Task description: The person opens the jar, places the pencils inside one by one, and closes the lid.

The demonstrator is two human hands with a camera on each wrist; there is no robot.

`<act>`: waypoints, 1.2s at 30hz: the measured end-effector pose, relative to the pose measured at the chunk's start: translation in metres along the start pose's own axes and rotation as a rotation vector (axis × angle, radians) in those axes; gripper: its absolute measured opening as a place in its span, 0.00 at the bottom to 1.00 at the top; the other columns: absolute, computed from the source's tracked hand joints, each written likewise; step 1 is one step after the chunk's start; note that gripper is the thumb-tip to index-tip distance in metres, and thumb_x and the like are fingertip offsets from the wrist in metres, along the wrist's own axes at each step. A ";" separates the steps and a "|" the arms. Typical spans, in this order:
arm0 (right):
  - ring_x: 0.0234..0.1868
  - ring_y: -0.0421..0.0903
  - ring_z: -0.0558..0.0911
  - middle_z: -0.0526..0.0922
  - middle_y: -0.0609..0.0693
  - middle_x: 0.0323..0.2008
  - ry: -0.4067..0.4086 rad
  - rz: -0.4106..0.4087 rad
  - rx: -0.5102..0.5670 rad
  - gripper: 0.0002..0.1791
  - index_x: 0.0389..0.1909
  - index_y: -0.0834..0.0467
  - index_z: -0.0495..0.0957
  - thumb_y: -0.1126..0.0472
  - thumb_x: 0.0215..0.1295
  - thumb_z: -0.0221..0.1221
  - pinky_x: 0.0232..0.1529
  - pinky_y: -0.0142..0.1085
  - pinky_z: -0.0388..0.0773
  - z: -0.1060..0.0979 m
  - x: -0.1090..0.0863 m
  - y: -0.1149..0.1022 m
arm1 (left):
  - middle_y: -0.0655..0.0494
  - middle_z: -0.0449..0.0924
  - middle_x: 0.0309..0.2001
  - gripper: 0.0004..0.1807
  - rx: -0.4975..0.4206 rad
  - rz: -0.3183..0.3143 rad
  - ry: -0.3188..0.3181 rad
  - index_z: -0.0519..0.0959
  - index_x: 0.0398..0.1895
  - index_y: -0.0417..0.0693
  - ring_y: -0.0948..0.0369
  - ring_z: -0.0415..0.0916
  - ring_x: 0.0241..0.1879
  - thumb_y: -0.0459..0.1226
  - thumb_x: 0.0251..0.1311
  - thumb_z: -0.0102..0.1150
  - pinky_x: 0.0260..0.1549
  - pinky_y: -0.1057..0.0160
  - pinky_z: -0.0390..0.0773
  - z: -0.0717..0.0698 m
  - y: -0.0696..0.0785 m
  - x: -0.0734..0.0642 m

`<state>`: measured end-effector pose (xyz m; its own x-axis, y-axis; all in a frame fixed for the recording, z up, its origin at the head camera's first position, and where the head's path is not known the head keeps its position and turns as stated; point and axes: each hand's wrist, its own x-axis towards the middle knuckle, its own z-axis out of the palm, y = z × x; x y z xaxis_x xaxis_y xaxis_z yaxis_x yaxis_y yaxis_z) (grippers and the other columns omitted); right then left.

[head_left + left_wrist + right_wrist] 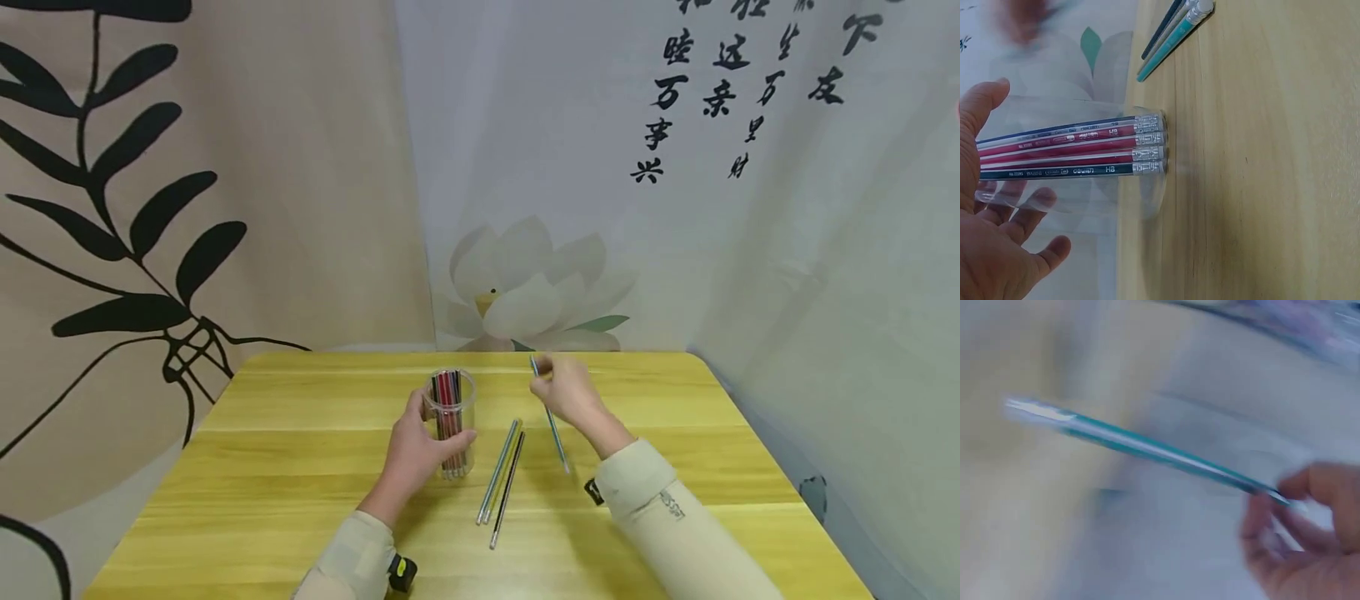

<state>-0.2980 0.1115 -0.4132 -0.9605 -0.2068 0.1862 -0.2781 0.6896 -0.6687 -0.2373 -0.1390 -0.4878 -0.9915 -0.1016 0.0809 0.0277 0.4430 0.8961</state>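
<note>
A clear plastic cup [468, 433] stands upright with several pencils [1072, 145] in it, red, black and dark green, eraser ends down. My left hand [416, 446] holds this cup, thumb on the near side and fingers round its left. To the right, my right hand [566, 387] pinches a teal pencil [1154, 450] near its tip. That pencil slants, its silver eraser end pointing down toward the table. Between the hands lie loose pencils [510, 483]: a black one and a teal one, with a yellowish one between them.
The wood-grain table [247, 492] ends at a back edge just beyond the cup. Behind it hangs a printed curtain [315, 167] with leaves, a lotus and writing. Both wrists carry small black devices.
</note>
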 end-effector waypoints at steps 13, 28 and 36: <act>0.36 0.48 0.90 0.92 0.58 0.41 0.233 -0.660 0.204 0.19 0.63 0.64 0.81 0.69 0.74 0.64 0.37 0.28 0.86 0.025 -0.004 -0.089 | 0.44 0.81 0.64 0.47 -0.005 0.026 -0.015 0.66 0.72 0.50 0.44 0.78 0.66 0.50 0.53 0.84 0.67 0.35 0.77 0.004 -0.002 -0.001; 0.46 0.50 0.90 0.91 0.55 0.51 -0.016 -0.407 -0.140 0.15 0.59 0.58 0.87 0.60 0.77 0.64 0.45 0.43 0.90 0.039 0.008 -0.081 | 0.45 0.81 0.63 0.46 0.009 0.037 0.003 0.66 0.72 0.52 0.47 0.80 0.63 0.50 0.54 0.83 0.64 0.37 0.80 0.002 -0.003 0.002; 0.44 0.49 0.91 0.92 0.51 0.44 0.006 -0.432 -0.290 0.07 0.44 0.57 0.91 0.58 0.74 0.67 0.45 0.42 0.89 0.039 0.015 -0.086 | 0.46 0.81 0.61 0.44 -0.002 0.026 0.003 0.67 0.69 0.52 0.48 0.80 0.61 0.51 0.54 0.83 0.62 0.39 0.81 0.001 -0.001 -0.001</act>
<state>-0.2880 0.0219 -0.3815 -0.7570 -0.5116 0.4064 -0.6399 0.7061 -0.3032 -0.2367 -0.1383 -0.4887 -0.9901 -0.0931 0.1055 0.0536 0.4438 0.8945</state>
